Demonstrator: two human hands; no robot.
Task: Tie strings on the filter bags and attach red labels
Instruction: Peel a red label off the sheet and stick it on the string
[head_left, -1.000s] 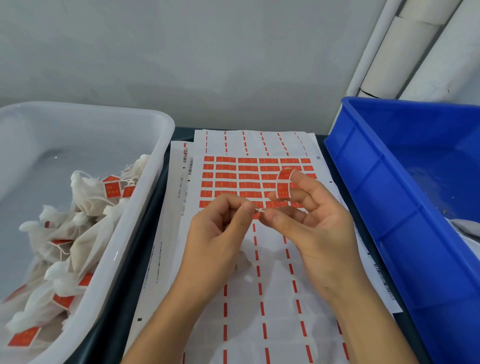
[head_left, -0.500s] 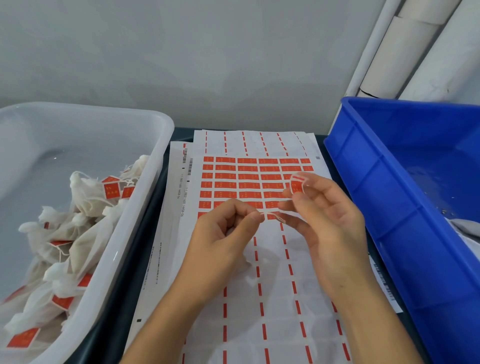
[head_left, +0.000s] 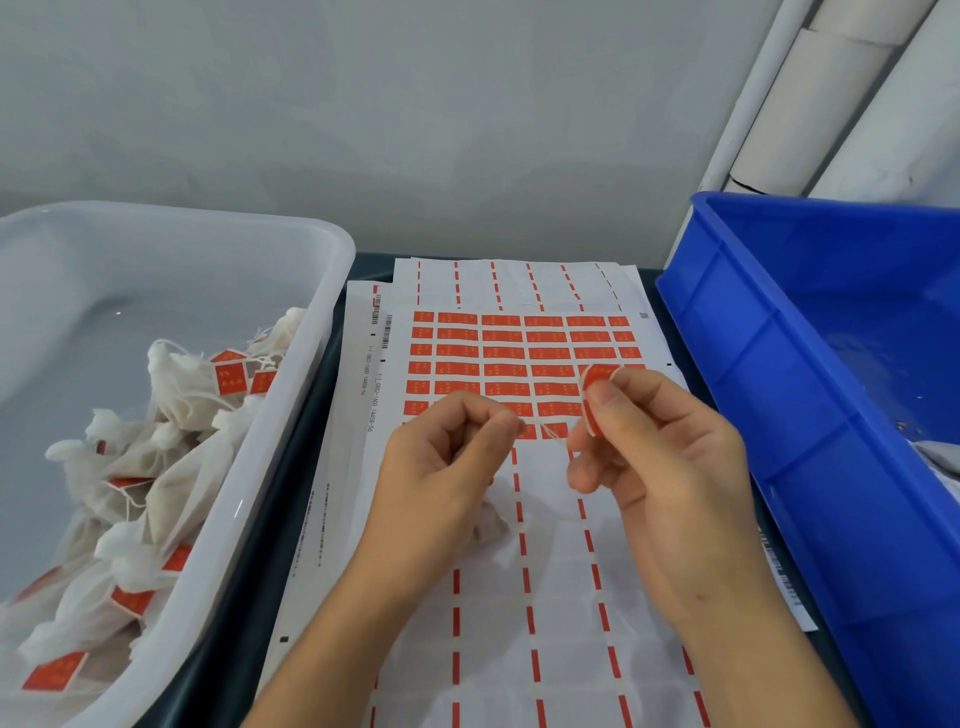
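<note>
Two tubs flanking the work area: a translucent white tub (head_left: 291, 332) at 9 o'clock, heaped with finished filter bags (head_left: 156, 467) carrying red tags; a blue crate (head_left: 769, 395) at 3 o'clock, a scrap of pale material just visible at its right edge. Between them, overlapping label sheets (head_left: 519, 597) on a dark tabletop (head_left: 270, 545), running from 12 down to 6 o'clock; rows of unused red labels (head_left: 498, 353) toward 12, only thin red strips left on the peeled lower part. White pipes (head_left: 841, 93) against the grey wall at 1 o'clock.

Over the sheets, near centre, both hands raised and facing each other. Left hand (head_left: 447, 467) curled, thumb and forefinger pinched on one end of a thin white string (head_left: 549, 431); under that palm, a crumpled white filter bag (head_left: 491, 519), mostly hidden, lying on the sheet. Right hand (head_left: 660, 457) at 3 o'clock of the left, thumb and forefinger grasping a peeled red label (head_left: 595, 389), bent around the fingertip, sticking up at 12 o'clock of the knuckles. String stretched across the small gap between the two hands, its far end reaching the right fingers just below the label; contact between string and label not clear enough to tell
</note>
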